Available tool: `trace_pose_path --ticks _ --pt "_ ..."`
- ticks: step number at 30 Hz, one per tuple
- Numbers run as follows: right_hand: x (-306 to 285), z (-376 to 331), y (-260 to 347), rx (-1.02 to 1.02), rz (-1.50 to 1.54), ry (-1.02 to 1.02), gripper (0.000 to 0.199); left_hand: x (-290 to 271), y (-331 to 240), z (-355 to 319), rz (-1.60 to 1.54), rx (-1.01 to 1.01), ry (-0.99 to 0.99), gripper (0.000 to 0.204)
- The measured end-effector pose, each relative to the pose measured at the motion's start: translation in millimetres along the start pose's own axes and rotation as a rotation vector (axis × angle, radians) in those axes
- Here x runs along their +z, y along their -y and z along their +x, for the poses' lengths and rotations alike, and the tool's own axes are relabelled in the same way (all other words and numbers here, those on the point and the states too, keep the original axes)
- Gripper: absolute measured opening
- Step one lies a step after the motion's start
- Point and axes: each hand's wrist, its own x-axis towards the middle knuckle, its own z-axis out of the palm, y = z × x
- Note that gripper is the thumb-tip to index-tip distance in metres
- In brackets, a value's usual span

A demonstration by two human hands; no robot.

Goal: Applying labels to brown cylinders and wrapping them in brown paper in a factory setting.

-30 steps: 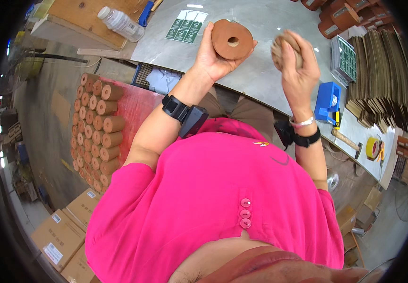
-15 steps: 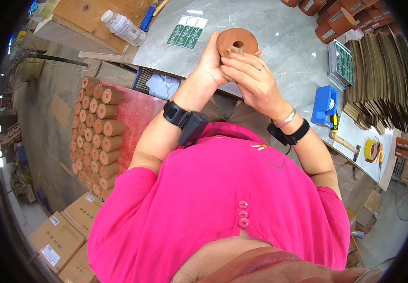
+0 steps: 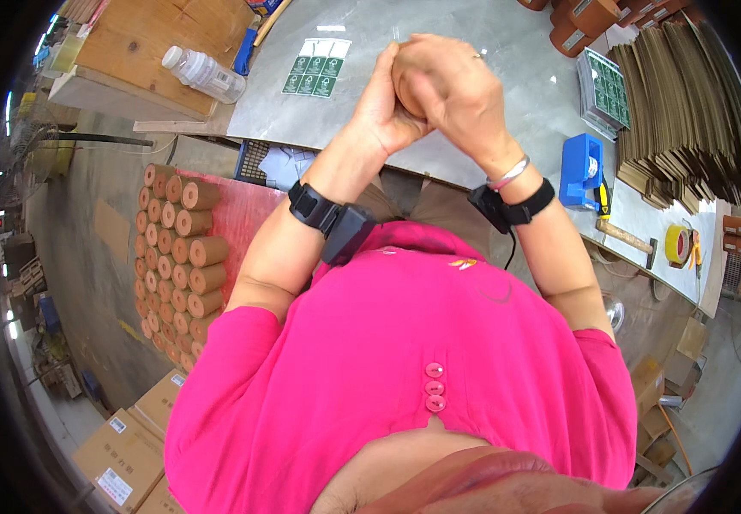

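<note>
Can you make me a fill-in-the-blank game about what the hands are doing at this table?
1. Both hands, left hand and right hand, are clasped around a brown ____ roll.
2. The tape dispenser on the grey table is ____.
3. The plastic bottle lies on a ____ board.

Missing words: cardboard; blue; wooden

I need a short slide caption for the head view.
Both hands, left hand and right hand, clasp a brown roll above the grey table.
</note>
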Motion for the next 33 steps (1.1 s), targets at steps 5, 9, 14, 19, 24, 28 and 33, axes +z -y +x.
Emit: trace_pose_path --ticks 5,9,14,19,24,28,33 --pt "-24 8 -21 0.812 0.261 0.025 0.020 5 -8 -21 0.334 0.096 -0.140 0.065" --pt "-25 -7 -7 0.131 0.235 0.147 0.024 10 1 -23 0.329 0.105 -0.099 0.069" --pt "-3 -14 -13 0.058 0.028 0.205 0.023 8 16 -11 0.494 0.170 -0.105 0.060" --pt "-3 -24 -68 0.575 0.080 0.086 0.021 -7 26 -10 0.441 -0.004 0.039 0.070" --pt "-47 -68 -103 0.524 -0.505 0.095 0.031 -29 7 -12 0.129 -0.102 0.197 0.092" --pt "-66 -84 -84 0.520 -0.700 0.246 0.058 -32 7 -4 0.151 -0.038 0.127 0.091" --pt "-37 -77 -25 0.613 0.164 0.179 0.074 -15 19 8 0.368 0.208 0.046 0.078"
